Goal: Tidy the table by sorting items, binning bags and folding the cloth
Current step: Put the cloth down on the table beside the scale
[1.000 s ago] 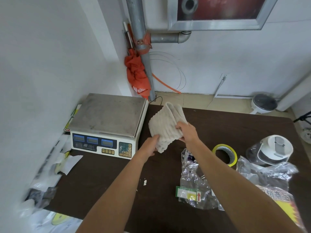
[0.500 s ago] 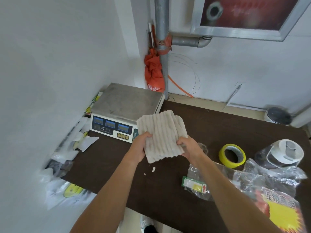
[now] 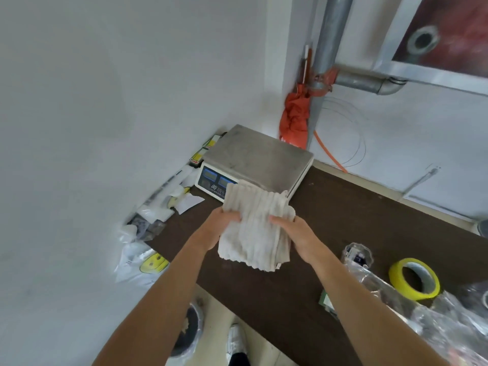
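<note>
Cloth (image 3: 254, 231) fold in hand, frame center: left hand (image 3: 219, 229) and right hand (image 3: 297, 235) each grip a side. Next: set it flat on table (image 3: 356, 215); bags (image 3: 412, 307) still unbinned, lower right.

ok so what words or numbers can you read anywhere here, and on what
None reads clearly.
Weighing scale front: logo and print, blurred.
Orange bag: white print, blurred.
Green label on clear bag: too small.
Yellow packets behind scale: red marks, unreadable.

Ribbed matt cloth (image 3: 254, 228), dull metal scale top (image 3: 258, 155), glossy plastic bags (image 3: 396, 294), dark matt table (image 3: 369, 223).
</note>
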Motion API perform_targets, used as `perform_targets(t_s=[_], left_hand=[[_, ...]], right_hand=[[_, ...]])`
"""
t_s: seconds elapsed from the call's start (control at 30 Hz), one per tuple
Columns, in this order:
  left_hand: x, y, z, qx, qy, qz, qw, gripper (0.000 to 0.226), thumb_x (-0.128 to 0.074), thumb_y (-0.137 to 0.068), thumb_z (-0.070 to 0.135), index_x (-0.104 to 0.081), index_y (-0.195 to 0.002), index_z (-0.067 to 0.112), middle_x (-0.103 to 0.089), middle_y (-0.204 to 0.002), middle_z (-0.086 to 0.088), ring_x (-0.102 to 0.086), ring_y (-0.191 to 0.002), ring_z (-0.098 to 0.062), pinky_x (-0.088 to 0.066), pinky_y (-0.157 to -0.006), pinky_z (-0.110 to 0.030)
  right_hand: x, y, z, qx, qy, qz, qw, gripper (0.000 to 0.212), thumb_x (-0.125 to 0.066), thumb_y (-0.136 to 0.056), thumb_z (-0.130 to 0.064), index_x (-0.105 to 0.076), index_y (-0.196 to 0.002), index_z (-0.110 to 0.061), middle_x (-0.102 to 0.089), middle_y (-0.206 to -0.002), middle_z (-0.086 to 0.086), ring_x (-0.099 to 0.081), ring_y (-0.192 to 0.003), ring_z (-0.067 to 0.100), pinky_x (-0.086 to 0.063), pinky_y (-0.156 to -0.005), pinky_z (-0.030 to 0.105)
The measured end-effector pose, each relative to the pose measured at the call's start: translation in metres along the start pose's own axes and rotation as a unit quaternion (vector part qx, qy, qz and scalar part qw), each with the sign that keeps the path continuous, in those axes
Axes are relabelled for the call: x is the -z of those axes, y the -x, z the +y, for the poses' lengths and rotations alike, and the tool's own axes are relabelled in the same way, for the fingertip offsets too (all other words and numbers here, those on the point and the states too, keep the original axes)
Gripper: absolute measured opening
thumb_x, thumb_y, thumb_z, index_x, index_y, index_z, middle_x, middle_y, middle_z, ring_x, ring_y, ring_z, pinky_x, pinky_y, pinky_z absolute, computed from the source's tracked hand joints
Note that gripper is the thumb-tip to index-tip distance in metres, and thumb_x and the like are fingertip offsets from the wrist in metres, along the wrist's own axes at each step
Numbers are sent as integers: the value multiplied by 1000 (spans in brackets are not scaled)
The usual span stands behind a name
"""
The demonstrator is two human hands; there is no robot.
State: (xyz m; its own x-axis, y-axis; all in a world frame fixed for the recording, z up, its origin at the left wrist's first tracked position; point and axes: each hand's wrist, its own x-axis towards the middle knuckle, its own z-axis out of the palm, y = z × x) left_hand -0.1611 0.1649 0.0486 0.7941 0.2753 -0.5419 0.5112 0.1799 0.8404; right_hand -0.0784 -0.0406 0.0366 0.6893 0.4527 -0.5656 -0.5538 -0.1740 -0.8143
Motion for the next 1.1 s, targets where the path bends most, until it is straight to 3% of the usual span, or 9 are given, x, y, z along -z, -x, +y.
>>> perform_targets(t_s=[0.13,0.3,0.5,0.57,0.63,0.73,0.8,0.97,1.1], left_hand=[[34,2,-4,6,-61,31,998,37,-67,-75,16,-69,-112,13,-73,-111,-10,-69,-104,-31,-55,-93,-45],[73,-16,-13,10,-197,120,973,36,-62,-91,10,-57,-126,13,-62,-110,-3,-58,-90,-17,-46,-74,-29],[115,-37,-26,-1,-318,171,933,31,-59,-95,18,-53,-125,9,-58,-105,-4,-54,-88,-21,-40,-60,-27],[124,-46,-27,-2,-347,171,922,38,-58,-98,19,-50,-135,11,-59,-116,-5,-56,-95,-23,-44,-66,-28],[132,-55,-29,7,-357,165,919,53,-57,-99,20,-43,-149,16,-55,-142,-10,-57,-117,-29,-51,-87,-35],[140,-67,-31,19,-322,153,934,64,-57,-100,20,-32,-159,22,-40,-159,-8,-50,-135,-27,-49,-89,-27],[142,-73,-32,22,-311,151,938,67,-58,-99,21,-29,-160,22,-40,-160,-7,-45,-141,-25,-44,-102,-30],[132,-80,-37,-5,-357,164,920,65,-57,-98,21,-34,-158,23,-39,-161,-6,-40,-145,-27,-37,-114,-40],[117,-82,-39,-21,-360,150,921,52,-56,-99,23,-47,-150,22,-35,-163,-3,-36,-147,-22,-31,-118,-36]], right_hand=[[-33,-9,8,-18,14,21,1000,43,-82,-75,-20,-69,-116,-14,-77,-106,3,-72,-99,24,-54,-97,45],[-78,-18,19,-5,64,-11,998,21,-71,-86,-13,-67,-104,-25,-73,-106,-1,-68,-97,15,-51,-77,30],[-122,-43,33,7,86,-37,996,20,-65,-91,-12,-66,-99,-31,-72,-106,-2,-67,-101,13,-54,-92,35],[-132,-54,37,-4,82,-34,996,19,-66,-91,-14,-65,-101,-30,-71,-108,-1,-67,-105,17,-54,-95,38],[-139,-61,41,-27,92,-31,995,22,-68,-87,-20,-62,-107,-28,-70,-112,1,-66,-108,20,-52,-99,42],[-141,-74,47,-66,110,-29,991,66,-74,-73,-41,-55,-132,-19,-65,-125,2,-63,-112,18,-51,-101,44],[-139,-76,47,-87,119,-12,989,78,-73,-75,-48,-42,-139,-15,-59,-120,-1,-59,-112,19,-50,-98,40],[-130,-78,47,-98,139,20,985,79,-60,-92,-38,-20,-157,-18,-53,-133,7,-58,-113,23,-51,-93,37],[-127,-74,48,-97,169,1,981,56,-56,-95,-38,-41,-143,-14,-60,-121,6,-62,-106,21,-54,-96,41]])
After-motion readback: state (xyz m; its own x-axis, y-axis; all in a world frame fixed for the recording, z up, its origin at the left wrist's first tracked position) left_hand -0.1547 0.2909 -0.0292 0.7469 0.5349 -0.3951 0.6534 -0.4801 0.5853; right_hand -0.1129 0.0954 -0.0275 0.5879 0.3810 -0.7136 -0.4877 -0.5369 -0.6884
